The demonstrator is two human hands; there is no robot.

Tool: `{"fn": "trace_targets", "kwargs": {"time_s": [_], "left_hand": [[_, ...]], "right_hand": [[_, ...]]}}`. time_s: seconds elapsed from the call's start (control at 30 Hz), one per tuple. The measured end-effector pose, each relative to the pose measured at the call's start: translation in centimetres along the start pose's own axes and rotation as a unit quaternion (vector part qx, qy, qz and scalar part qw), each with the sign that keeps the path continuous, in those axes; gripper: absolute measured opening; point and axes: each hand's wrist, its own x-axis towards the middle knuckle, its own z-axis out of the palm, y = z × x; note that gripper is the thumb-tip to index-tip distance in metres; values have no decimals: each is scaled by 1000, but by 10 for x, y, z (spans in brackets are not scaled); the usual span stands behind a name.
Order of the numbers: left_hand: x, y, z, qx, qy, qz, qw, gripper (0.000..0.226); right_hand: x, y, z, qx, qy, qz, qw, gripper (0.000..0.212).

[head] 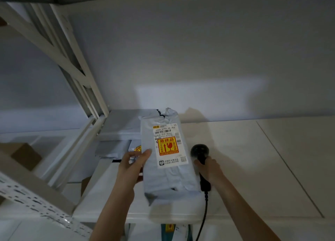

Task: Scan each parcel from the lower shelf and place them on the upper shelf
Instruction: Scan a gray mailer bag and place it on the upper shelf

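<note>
My left hand (133, 165) grips the left edge of a long grey plastic-wrapped parcel (170, 179), held above the white upper shelf (244, 168). The parcel's white shipping label with a yellow and red fragile sticker (167, 146) faces up. My right hand (210, 169) holds a black corded barcode scanner (200, 152) just right of the parcel, its head near the label. Several grey parcels (123, 126) lie stacked at the back left of the shelf. Below the shelf's front edge, another parcel (174, 230) on the lower level is partly hidden.
White metal shelf uprights and braces (72, 63) rise at the left. A perforated rail (36, 204) runs at the lower left. A brown cardboard box (25, 157) sits in the neighbouring rack. A white wall (199, 50) stands behind the shelf. The scanner's cable (203, 220) hangs down.
</note>
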Motion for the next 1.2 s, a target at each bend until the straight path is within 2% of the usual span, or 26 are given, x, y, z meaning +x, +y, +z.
{"fn": "trace_targets", "kwargs": {"time_s": [0.07,0.1,0.13,0.17,0.23,0.27,0.33,0.4,0.5,0.53,0.57,0.63,0.67,0.73,0.77,0.83,0.97,1.07,1.2], "left_hand": [[-8,1,3,-21,0,0,1000,39],[-13,2,3,-31,-2,-1,1000,39],[-18,3,5,-39,-2,-2,999,38],[-22,4,6,-44,-7,-3,999,37],[-31,7,7,-47,-21,-6,999,34],[-36,8,8,-49,-26,-10,998,32],[-45,9,8,-61,-39,-13,997,35],[-59,9,7,-72,-65,-2,995,39],[-84,10,6,-68,-141,30,987,27],[-94,13,7,-67,-170,37,983,29],[-106,17,8,-56,-198,47,977,45],[-124,21,11,-25,-252,80,964,90],[-135,24,14,-15,-276,106,955,87],[-160,33,19,8,-317,155,936,41],[-171,36,21,32,-335,179,925,39],[-190,39,29,76,-356,249,897,59],[-227,48,53,78,-360,289,884,63],[-256,54,75,73,-367,310,874,68],[-306,72,116,61,-379,346,856,71]], "right_hand": [[-16,-2,-8,-31,83,-46,995,49],[-27,0,-13,13,121,-104,987,43],[-40,2,-22,99,122,-170,973,37],[-55,4,-33,201,73,-220,952,38],[-89,7,-55,312,-123,-280,900,59],[-105,9,-65,305,-192,-311,879,72],[-135,10,-78,264,-231,-375,858,85],[-163,9,-84,249,-186,-389,867,85],[-199,13,-88,246,-82,-362,895,81],[-211,15,-89,250,-53,-360,897,78],[-223,18,-92,263,-32,-358,895,73],[-249,24,-97,295,-3,-355,887,58],[-262,28,-101,307,14,-356,882,54],[-285,35,-110,327,59,-362,871,50],[-296,38,-116,331,81,-365,866,50],[-320,43,-131,326,124,-369,861,60],[-360,58,-167,303,177,-356,866,72],[-387,74,-195,289,203,-364,862,69],[-420,102,-236,310,239,-372,842,54]]}}
